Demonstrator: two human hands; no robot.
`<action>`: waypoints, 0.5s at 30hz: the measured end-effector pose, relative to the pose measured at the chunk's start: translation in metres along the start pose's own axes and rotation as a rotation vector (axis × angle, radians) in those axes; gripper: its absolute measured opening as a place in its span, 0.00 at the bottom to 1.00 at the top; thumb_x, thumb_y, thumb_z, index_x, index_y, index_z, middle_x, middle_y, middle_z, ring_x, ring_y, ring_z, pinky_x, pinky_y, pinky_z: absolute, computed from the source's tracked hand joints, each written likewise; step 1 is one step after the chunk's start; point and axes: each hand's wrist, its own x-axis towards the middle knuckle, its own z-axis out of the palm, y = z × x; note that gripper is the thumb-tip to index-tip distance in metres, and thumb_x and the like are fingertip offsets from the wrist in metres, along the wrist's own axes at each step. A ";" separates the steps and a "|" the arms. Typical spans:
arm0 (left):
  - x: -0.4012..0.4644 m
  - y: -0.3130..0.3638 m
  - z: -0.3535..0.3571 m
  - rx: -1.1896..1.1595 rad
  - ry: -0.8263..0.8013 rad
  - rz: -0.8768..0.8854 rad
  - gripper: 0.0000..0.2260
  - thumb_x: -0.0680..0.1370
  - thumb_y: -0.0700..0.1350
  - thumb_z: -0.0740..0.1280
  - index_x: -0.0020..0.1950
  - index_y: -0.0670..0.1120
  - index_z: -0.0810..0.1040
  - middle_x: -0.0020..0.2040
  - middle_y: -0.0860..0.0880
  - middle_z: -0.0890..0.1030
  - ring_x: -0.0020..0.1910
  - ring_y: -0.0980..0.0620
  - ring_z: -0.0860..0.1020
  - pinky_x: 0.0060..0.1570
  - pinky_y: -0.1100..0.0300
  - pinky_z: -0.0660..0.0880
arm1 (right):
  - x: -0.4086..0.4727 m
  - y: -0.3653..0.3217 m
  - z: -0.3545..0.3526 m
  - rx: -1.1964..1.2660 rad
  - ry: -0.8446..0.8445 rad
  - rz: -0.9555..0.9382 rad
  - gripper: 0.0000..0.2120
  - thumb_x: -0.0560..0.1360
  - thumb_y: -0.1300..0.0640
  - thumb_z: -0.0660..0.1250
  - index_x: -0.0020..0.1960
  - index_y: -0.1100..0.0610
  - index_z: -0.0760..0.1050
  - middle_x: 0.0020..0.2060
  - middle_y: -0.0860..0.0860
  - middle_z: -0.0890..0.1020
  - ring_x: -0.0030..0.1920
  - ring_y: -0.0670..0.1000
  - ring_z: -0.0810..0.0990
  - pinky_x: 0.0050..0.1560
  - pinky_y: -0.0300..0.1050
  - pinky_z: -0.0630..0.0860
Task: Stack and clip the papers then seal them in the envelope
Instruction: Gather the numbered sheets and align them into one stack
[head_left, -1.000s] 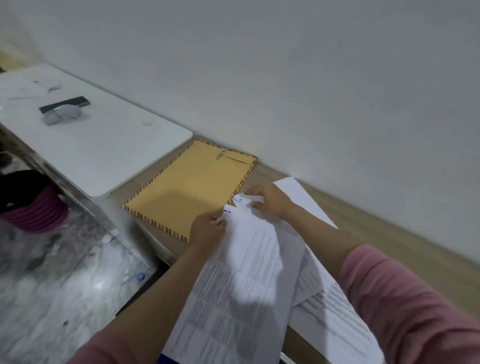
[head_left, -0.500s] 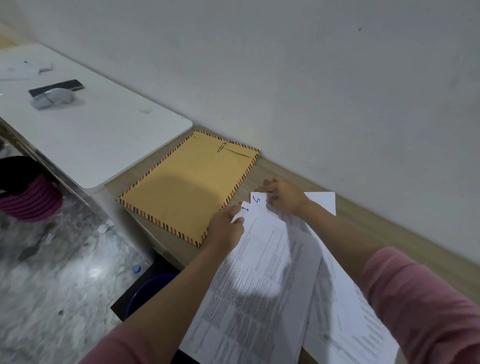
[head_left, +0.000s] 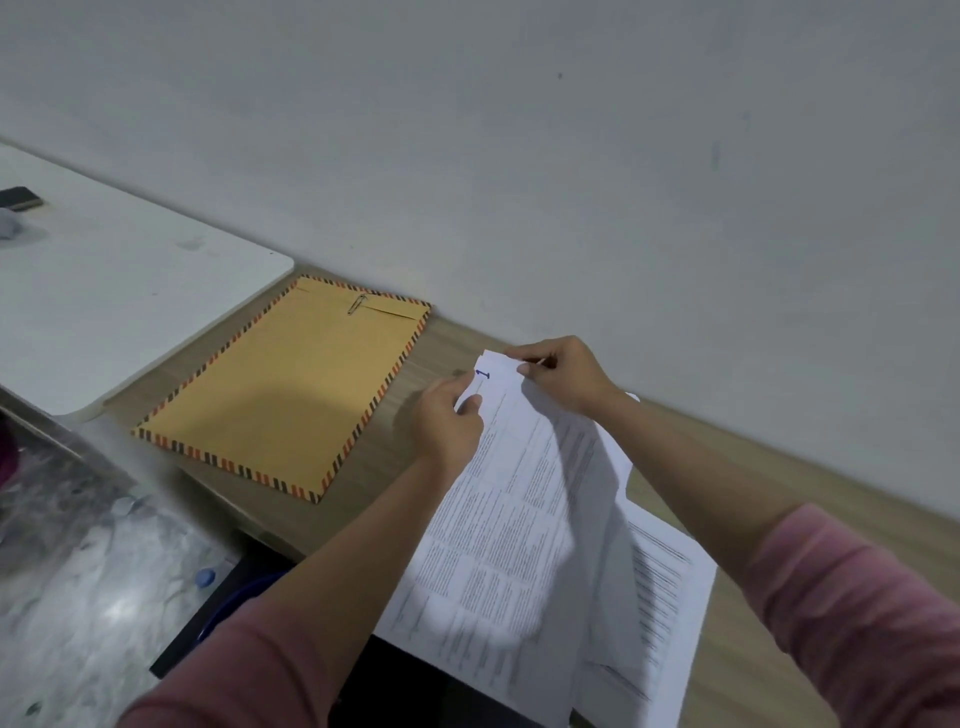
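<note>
- Left hand (head_left: 451, 422) pinches the far left corner of the stack of white printed paper sheets (head_left: 511, 530), thumb on top just below a blue handwritten "1".
- Right hand (head_left: 563, 375) grips the same far edge at its right corner, fingers curled over the top of the sheets (both hands holding, neither free).
- The stack hangs from the two grips toward the person: top sheet bowed, its near end past the near edge of the light wooden table (head_left: 878, 525).
- Sheets are thin, matte, covered in dense small print in columns; text too small to read.
- More printed sheets lie fanned under and right of the top one, near the table's near edge.
- Brown kraft paper envelope with an orange-and-black striped border (head_left: 283, 387) lies flat on the table left of the hands, far short end close to the wall, near corner at the table's near edge. Apart from the paper stack.
- Silver wire paper clip (head_left: 357, 304) sits on the envelope at its far end, by the flap line.
- White rounded-corner tabletop (head_left: 119, 296) adjoins on the left; smooth, slightly scuffed.
- Pink knit sleeves (head_left: 852, 618) on both forearms.
</note>
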 end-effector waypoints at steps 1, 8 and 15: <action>-0.001 0.004 0.001 0.043 0.015 0.023 0.14 0.78 0.43 0.65 0.64 0.48 0.77 0.63 0.54 0.78 0.61 0.53 0.76 0.56 0.64 0.71 | -0.002 0.002 -0.004 0.024 0.012 0.011 0.11 0.75 0.64 0.65 0.54 0.55 0.82 0.53 0.52 0.84 0.55 0.50 0.81 0.57 0.41 0.74; -0.006 0.021 0.013 0.095 0.006 0.110 0.14 0.79 0.45 0.63 0.65 0.52 0.75 0.58 0.58 0.77 0.52 0.58 0.75 0.44 0.71 0.72 | -0.014 0.010 -0.023 0.106 0.025 0.008 0.11 0.71 0.63 0.71 0.52 0.55 0.82 0.46 0.52 0.85 0.45 0.50 0.82 0.53 0.47 0.78; -0.020 0.028 0.025 0.048 0.024 0.084 0.15 0.80 0.41 0.62 0.67 0.47 0.74 0.66 0.50 0.75 0.59 0.56 0.73 0.44 0.75 0.65 | -0.020 0.014 -0.026 0.112 0.093 0.061 0.11 0.69 0.65 0.72 0.52 0.59 0.82 0.47 0.56 0.85 0.46 0.49 0.81 0.53 0.41 0.77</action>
